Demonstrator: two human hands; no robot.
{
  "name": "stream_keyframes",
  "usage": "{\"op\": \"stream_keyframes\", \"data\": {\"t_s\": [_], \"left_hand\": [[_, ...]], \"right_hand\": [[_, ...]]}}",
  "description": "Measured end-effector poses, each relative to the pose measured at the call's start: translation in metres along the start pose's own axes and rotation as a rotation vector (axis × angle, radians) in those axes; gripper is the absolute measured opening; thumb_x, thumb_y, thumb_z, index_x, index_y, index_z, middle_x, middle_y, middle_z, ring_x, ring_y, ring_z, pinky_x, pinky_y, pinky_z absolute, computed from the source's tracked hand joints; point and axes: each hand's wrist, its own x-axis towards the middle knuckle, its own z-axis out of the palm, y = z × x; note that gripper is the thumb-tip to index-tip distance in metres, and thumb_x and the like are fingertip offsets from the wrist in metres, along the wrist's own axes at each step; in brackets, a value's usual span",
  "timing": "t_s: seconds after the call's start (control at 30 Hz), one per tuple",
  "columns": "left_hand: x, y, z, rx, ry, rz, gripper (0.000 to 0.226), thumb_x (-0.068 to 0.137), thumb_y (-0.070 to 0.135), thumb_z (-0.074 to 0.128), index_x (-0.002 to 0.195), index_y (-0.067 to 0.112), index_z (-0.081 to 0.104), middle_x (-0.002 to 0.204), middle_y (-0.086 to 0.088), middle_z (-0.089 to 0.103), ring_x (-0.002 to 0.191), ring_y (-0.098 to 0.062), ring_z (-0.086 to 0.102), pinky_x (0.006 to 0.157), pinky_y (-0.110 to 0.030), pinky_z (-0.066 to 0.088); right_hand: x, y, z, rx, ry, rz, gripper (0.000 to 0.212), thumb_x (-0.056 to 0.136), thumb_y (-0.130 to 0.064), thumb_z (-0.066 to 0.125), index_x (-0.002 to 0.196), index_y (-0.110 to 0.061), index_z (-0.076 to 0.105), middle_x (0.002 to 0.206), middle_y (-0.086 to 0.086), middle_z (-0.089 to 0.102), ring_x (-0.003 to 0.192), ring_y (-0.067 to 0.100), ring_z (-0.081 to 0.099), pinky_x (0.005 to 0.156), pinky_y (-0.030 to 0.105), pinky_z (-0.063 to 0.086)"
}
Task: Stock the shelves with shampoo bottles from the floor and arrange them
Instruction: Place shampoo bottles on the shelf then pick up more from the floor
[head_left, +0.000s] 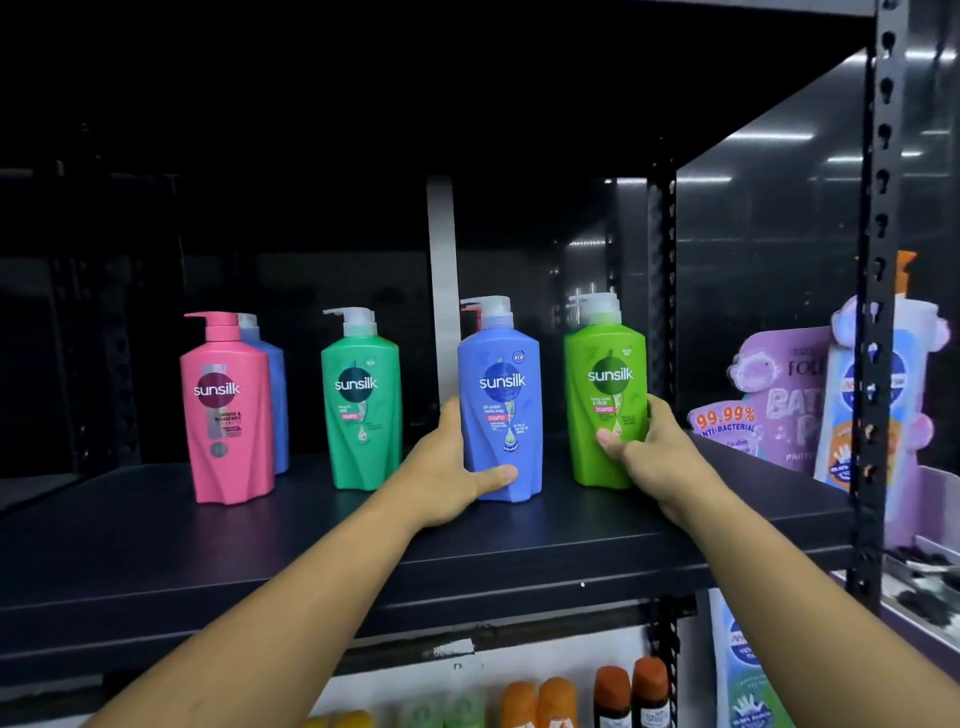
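Sunsilk blue bottle (501, 410) beside lime bottle (608, 395)

Both bare arms reach forward. The left hand (449, 470) grips the blue bottle (501, 410), thumb across its front; the right hand (652, 452) grips the green bottle (605, 364).

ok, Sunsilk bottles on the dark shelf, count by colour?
Pink bottle: 1
Blue bottles: 2
Teal-green bottle: 1
Lime-green bottle: 1
Total: 5 with bodies visible. Extra pump tops behind the front blue and lime suggest more, hidden.
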Motion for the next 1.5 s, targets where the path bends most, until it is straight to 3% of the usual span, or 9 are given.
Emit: {"op": "stream_keyframes", "data": {"t_s": [0.17,0.3,0.47,0.9,1.07,1.17,1.3,1.37,1.5], "left_hand": [[0.004,-0.006,0.005,0.025,0.013,0.013,0.095,0.085,0.032,0.082,0.154,0.04,0.017,0.135,0.013,0.062,0.12,-0.011,0.062,0.109,-0.038,0.048],[0.006,-0.009,0.005,0.042,-0.029,0.022,0.098,0.087,0.026,0.078,0.156,0.047,0.011,0.138,0.012,0.061,0.122,-0.011,0.062,0.11,-0.041,0.048],[0.008,-0.008,0.009,0.049,-0.025,0.026,0.092,0.086,0.031,0.078,0.154,0.041,0.017,0.133,0.012,0.063,0.116,-0.01,0.065,0.107,-0.04,0.051],[0.005,-0.005,0.008,0.061,-0.034,0.04,0.092,0.091,0.027,0.075,0.157,0.041,0.012,0.127,0.012,0.063,0.107,-0.01,0.068,0.103,-0.037,0.053],[0.002,0.0,0.007,0.075,-0.04,0.043,0.086,0.093,0.027,0.074,0.156,0.039,0.016,0.128,0.011,0.062,0.108,-0.008,0.067,0.101,-0.03,0.051],[0.002,-0.001,0.008,0.098,-0.037,0.04,0.082,0.093,0.028,0.074,0.154,0.037,0.021,0.128,0.01,0.063,0.106,-0.007,0.066,0.099,-0.03,0.052],[0.002,0.0,0.009,0.119,-0.031,0.024,0.073,0.093,0.031,0.073,0.15,0.032,0.027,0.126,0.007,0.065,0.103,-0.01,0.068,0.098,-0.033,0.054],[0.001,0.002,0.009,0.176,-0.036,-0.003,0.068,0.093,0.037,0.07,0.148,0.031,0.029,0.12,0.006,0.066,0.101,-0.014,0.067,0.097,-0.036,0.054],[-0.007,0.006,0.008,0.385,-0.072,-0.084,0.061,0.094,0.053,0.061,0.142,0.029,0.033,0.114,0.003,0.066,0.101,-0.022,0.065,0.093,-0.043,0.054]], "right_hand": [[0.001,0.003,-0.002,-0.007,0.064,0.01,0.053,0.091,-0.016,0.072,0.133,-0.031,0.043,0.112,-0.005,0.067,0.107,0.021,0.065,0.099,0.048,0.053],[0.009,0.015,-0.006,-0.072,0.138,0.032,0.039,0.08,-0.038,0.067,0.111,-0.048,0.045,0.111,-0.006,0.068,0.108,0.026,0.063,0.098,0.052,0.053],[0.018,0.02,-0.008,-0.097,0.1,0.06,0.102,0.05,-0.057,0.077,0.139,-0.041,0.031,0.124,-0.006,0.064,0.117,0.025,0.061,0.101,0.051,0.051],[0.004,0.006,-0.005,-0.17,0.168,0.037,0.075,0.088,-0.015,0.074,0.146,-0.024,0.028,0.125,0.004,0.059,0.114,0.029,0.057,0.102,0.051,0.05],[0.002,0.004,-0.005,-0.172,0.178,0.044,0.084,0.087,-0.014,0.075,0.152,-0.019,0.023,0.125,0.003,0.058,0.114,0.028,0.056,0.102,0.048,0.049],[0.001,0.002,-0.007,-0.194,0.266,0.008,0.1,0.069,-0.026,0.08,0.151,-0.022,0.024,0.132,0.007,0.055,0.12,0.032,0.054,0.104,0.05,0.048],[-0.01,-0.004,-0.008,-0.352,0.448,-0.27,0.062,0.076,-0.02,0.077,0.13,-0.01,0.047,0.122,0.01,0.053,0.115,0.03,0.048,0.101,0.049,0.044],[-0.02,-0.008,-0.005,-0.375,0.428,-0.421,0.043,0.08,-0.017,0.071,0.119,-0.013,0.053,0.11,0.004,0.056,0.103,0.023,0.053,0.091,0.041,0.047],[-0.031,-0.011,0.006,-0.532,-0.045,-0.508,0.014,0.083,-0.023,0.068,0.097,-0.023,0.066,0.08,-0.01,0.065,0.075,0.01,0.062,0.073,0.031,0.051]]}}
